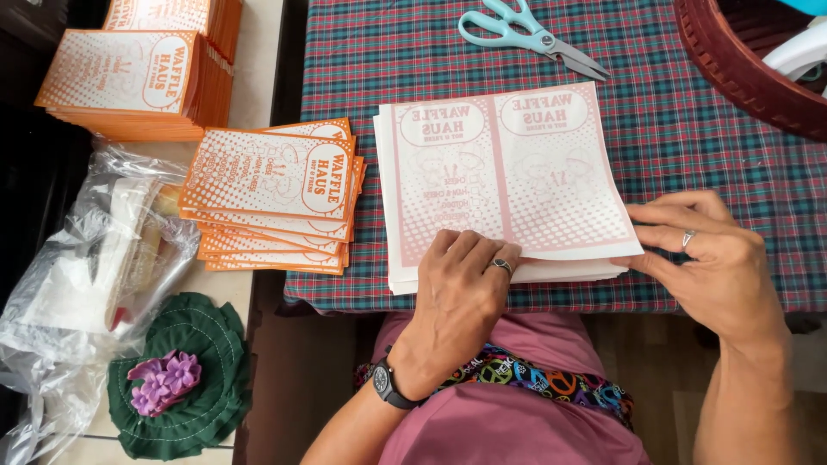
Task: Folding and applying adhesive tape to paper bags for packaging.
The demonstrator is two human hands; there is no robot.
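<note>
Left hand (pixel 457 297): fingers spread flat, pressing the stack of thin white paper sheets with pale pink printing (pixel 504 176) at its six o'clock edge.
Right hand (pixel 715 258): fingers pinching the top sheet's four o'clock corner.
Stack: centre of the plaid-clothed bench (pixel 689 146).
Teal-handled scissors (pixel 530 34): twelve o'clock of stack.
Orange printed paper bags (pixel 276 194): nine o'clock.

Brown basket (pixel 741 77) cut off at top-right edge, upper orange stack (pixel 172 17) cropped too (left hand (pixel 461 293) hides sheet stack's (pixel 508 172) near edge).

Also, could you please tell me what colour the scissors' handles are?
The scissors have light teal handles, seen best in the head view, lying on the plaid tablecloth.
</note>
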